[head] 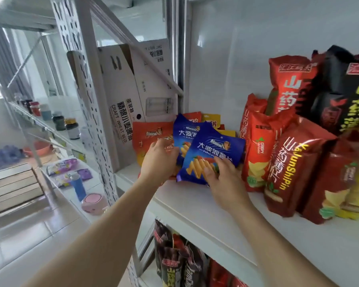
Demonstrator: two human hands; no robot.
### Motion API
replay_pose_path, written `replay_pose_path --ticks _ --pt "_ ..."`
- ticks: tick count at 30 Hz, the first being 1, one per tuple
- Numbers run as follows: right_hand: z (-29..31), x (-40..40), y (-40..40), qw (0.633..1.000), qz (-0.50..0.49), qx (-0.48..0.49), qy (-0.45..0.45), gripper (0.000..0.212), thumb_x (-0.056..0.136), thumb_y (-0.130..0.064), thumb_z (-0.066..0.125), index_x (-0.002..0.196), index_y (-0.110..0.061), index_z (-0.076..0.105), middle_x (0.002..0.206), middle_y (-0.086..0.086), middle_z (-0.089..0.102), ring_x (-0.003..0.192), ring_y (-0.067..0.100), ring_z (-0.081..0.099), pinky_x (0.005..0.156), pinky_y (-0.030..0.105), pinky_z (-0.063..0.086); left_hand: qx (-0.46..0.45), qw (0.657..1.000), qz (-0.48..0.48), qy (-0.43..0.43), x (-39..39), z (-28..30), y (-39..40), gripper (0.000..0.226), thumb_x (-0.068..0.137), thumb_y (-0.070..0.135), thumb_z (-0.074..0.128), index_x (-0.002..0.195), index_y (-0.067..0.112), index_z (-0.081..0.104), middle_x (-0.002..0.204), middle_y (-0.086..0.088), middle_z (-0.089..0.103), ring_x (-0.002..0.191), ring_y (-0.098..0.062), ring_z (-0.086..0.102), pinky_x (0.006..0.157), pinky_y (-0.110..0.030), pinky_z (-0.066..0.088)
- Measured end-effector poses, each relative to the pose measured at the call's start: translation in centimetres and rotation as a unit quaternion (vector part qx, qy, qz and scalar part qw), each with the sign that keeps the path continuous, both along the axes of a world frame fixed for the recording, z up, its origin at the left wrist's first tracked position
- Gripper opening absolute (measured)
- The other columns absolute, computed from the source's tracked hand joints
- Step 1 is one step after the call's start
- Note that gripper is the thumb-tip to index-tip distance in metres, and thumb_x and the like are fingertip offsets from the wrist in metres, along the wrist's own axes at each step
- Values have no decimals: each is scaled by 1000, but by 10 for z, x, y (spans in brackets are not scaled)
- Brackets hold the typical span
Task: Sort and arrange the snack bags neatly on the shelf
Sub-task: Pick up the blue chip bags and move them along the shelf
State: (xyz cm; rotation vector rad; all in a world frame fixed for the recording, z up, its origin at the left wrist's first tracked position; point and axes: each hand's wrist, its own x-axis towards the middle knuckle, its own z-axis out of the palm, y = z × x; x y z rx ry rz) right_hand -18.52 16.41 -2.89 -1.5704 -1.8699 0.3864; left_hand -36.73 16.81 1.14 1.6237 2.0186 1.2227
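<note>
Left hand (159,160) grips the rear blue crisp bag (181,137); right hand (224,181) lies with fingers spread on the front blue crisp bag (212,154); both bags stand on the white shelf (195,204), beside red yam-chip bags (257,154).

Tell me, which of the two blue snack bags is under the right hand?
The front blue bag, nearest the camera and overlapping the other. The right hand rests on its lower edge. The rear blue bag stands behind it, beside the left hand.
</note>
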Motion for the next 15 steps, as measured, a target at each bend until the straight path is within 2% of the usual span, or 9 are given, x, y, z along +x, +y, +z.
replay_pose_path --ticks 3,5,7,9,12,13,15 --pt "-7 -14 28 995 -71 -58 -33 67 97 -62 23 154 -27 23 163 3 16 150 25 11 119 47 12 -30 994 -43 -96 -13 7 40 57 91 50 55 139 20 48 128 -3 61 106 -26 64 91 -44 55" --pt "-11 -20 40 994 -74 -79 -28 83 85 -76 11 153 -31 26 162 1 18 150 25 12 120 52 13 -55 989 -63 -121 -19 13 66 61 95 48 56 144 16 43 130 -5 59 112 -27 61 92 -39 52" --pt "-11 -24 51 994 -77 -82 -6 90 78 -78 8 152 -32 30 162 -1 19 149 23 14 120 51 17 -67 980 -80 -169 -22 18 90 59 97 47 58 142 11 45 130 -8 59 111 -26 57 92 -34 47" --pt "-6 -29 57 993 -81 -88 -2 76 89 -70 16 152 -30 31 162 -1 18 149 21 16 120 42 20 -88 961 -111 -238 -23 20 109 47 97 45 59 131 13 53 122 -5 61 102 -23 56 89 -33 46" --pt "1 -34 57 991 -76 -74 88 55 98 -53 42 147 -27 42 159 -7 27 145 13 25 113 27 22 -113 937 -151 -295 -21 16 133 26 96 45 61 102 20 58 107 0 67 98 -21 60 87 -33 46" --pt "3 -33 57 991 -65 -69 91 53 97 -52 46 145 -28 45 156 -11 30 143 10 28 109 23 23 -119 932 -159 -304 -21 17 136 28 95 47 62 100 20 57 99 2 66 96 -20 60 87 -32 46" --pt "6 -31 54 992 -45 -68 92 48 95 -52 50 139 -34 50 150 -19 33 139 2 29 105 19 23 -141 920 -176 -319 -20 16 145 46 88 55 66 108 13 61 97 3 68 95 -19 64 89 -35 51"
